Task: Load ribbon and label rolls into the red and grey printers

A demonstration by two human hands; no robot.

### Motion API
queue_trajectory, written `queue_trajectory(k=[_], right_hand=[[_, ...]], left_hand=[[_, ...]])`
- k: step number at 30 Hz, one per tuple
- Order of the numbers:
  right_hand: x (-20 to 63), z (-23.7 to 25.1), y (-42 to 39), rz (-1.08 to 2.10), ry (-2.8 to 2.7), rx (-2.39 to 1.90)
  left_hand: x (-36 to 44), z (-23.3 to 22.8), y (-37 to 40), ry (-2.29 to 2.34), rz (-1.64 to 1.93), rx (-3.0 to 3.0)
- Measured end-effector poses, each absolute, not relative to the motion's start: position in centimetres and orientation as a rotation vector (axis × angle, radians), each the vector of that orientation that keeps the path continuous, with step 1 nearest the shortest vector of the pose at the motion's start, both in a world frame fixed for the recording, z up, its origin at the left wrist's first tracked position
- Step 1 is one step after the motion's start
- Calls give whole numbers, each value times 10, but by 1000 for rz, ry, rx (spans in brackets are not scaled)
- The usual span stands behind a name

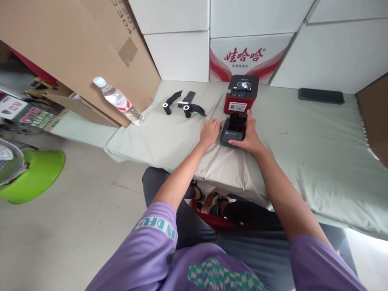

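Here's the right hand (251, 135), gripping the dark grey rectangular device with a glossy black upper part (232, 136), thumb across its near end, fingers along its right side! That device sits on the pale green cloth cover (281, 121), between the two hands, just in front of a red and black box-shaped machine with a white label (241, 97). Over on its left, the left hand (210, 132) lies palm down on the cloth, fingers bent; whether it touches the device or is closed on anything, I cannot tell. Further left, small black rolls with white cores (187, 111) trail loose strips, and beyond them a clear plastic bottle with a white cap (118, 101) leans by the brown cardboard box (91, 44)
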State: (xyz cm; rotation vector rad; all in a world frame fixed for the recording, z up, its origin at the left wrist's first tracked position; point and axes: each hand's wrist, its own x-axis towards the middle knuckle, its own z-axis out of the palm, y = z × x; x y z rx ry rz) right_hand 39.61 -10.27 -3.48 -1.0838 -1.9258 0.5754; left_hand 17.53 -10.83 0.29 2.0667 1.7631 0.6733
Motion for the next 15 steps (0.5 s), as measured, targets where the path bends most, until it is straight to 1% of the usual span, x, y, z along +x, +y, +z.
queue_trajectory(k=[10, 15], right_hand=[[400, -24, -108, 542, -1990, -1176], [405, -27, -104, 529, -2027, -1209]], left_hand=[[175, 4, -110, 1692, 579, 2134], [179, 4, -106, 1705, 613, 2058]])
